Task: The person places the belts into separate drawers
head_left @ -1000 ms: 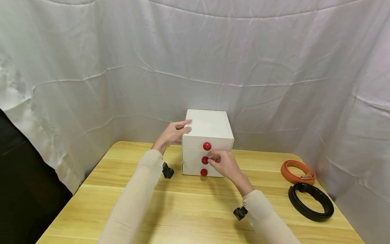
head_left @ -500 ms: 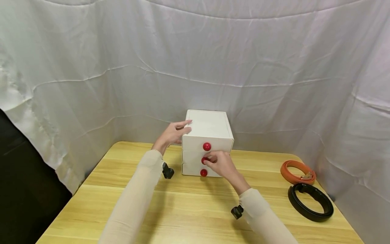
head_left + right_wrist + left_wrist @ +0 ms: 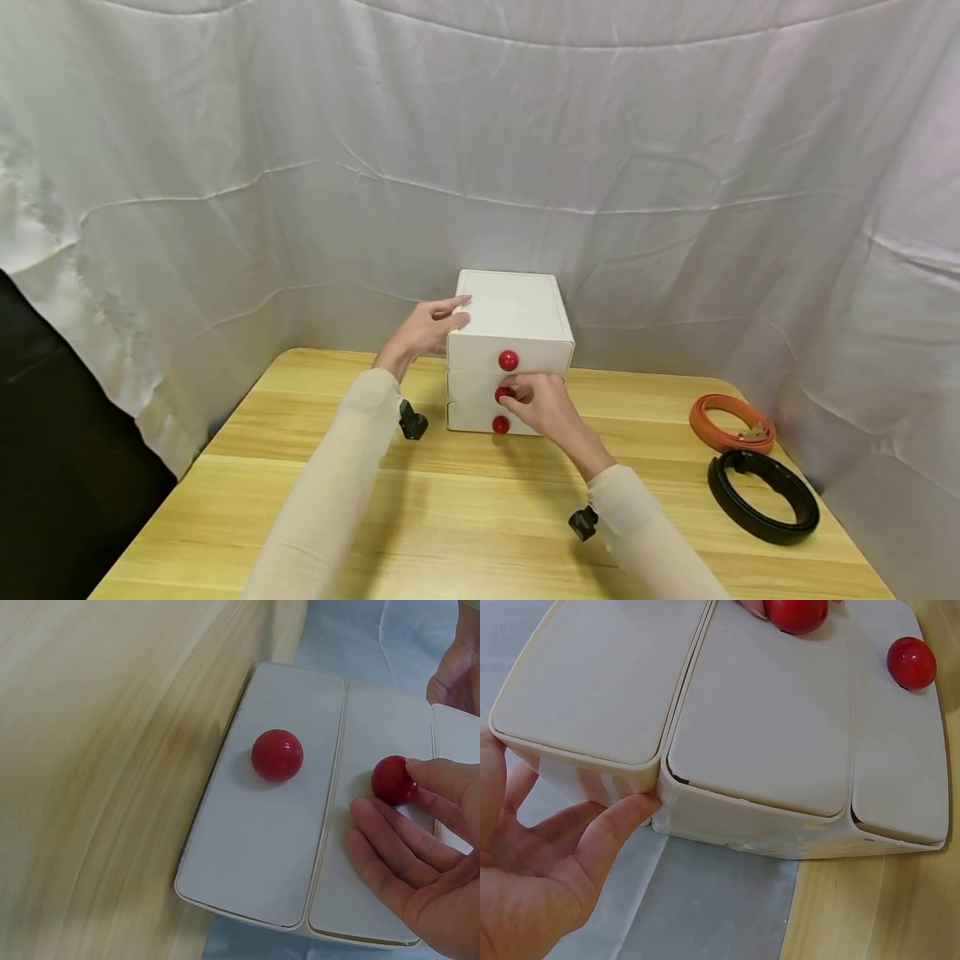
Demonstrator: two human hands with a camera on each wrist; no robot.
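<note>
Three stacked drawers make up the small cream plastic drawer chest [image 3: 510, 350], which stands at the back middle of the pale wooden counter [image 3: 465, 500], close to the white draped cloth backdrop [image 3: 480, 150]. Each drawer front carries a round red knob: the top knob [image 3: 508, 360], the middle knob [image 3: 502, 392] and the bottom knob [image 3: 500, 425].

The left hand [image 3: 423, 329] rests against the chest's upper left edge with fingers fairly straight; in the left wrist view the thumb [image 3: 619, 825] presses on the corner of the casing. The right hand [image 3: 542, 402] is at the middle knob, fingertips [image 3: 424, 771] curled about it; the right wrist view shows them touching the red ball, though whether the thumb closes the pinch behind it is hard to tell. All three drawers appear flush with the casing.

Well to the right on the counter lie a coiled orange leather belt [image 3: 731, 421] and, just in front of it, a coiled black belt [image 3: 763, 497], the two nearly touching. Both forearms wear cream sleeves [image 3: 330, 492].
</note>
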